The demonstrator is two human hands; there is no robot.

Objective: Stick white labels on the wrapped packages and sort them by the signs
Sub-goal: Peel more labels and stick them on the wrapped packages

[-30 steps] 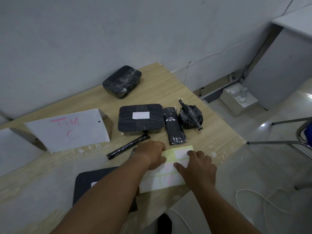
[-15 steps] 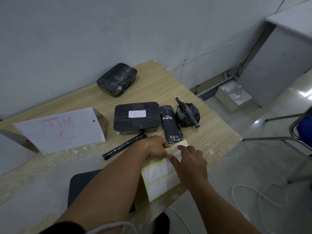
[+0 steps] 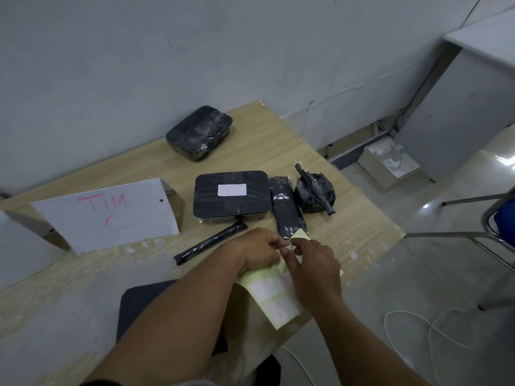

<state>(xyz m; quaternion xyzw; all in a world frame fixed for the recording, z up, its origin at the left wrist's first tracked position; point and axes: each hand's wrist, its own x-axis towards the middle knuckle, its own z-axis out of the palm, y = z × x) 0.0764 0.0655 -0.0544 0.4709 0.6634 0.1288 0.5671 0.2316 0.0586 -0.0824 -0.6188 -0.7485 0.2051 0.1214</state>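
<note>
A yellow label sheet (image 3: 274, 298) with white labels marked in pink lies at the table's near edge. My left hand (image 3: 257, 250) grips its upper part, and my right hand (image 3: 312, 261) pinches its top corner, which curls up. Beyond them lie black wrapped packages: a flat box (image 3: 232, 195) bearing a white label, a long flat pack (image 3: 287, 207), a lumpy bundle (image 3: 315, 193), a thin stick (image 3: 210, 242) and a far box (image 3: 199, 132) by the wall. A white sign (image 3: 106, 213) reads "TIM C" in pink.
The wooden table (image 3: 348, 218) ends just right of my hands. A dark flat package (image 3: 139, 307) lies under my left forearm. On the floor to the right are a white box (image 3: 388, 162), a metal chair frame (image 3: 473, 235) and a white cable (image 3: 429, 327).
The sheet turned from lying crosswise to pointing away from me. Both hands moved up to its top edge, and the top corner now curls up.
</note>
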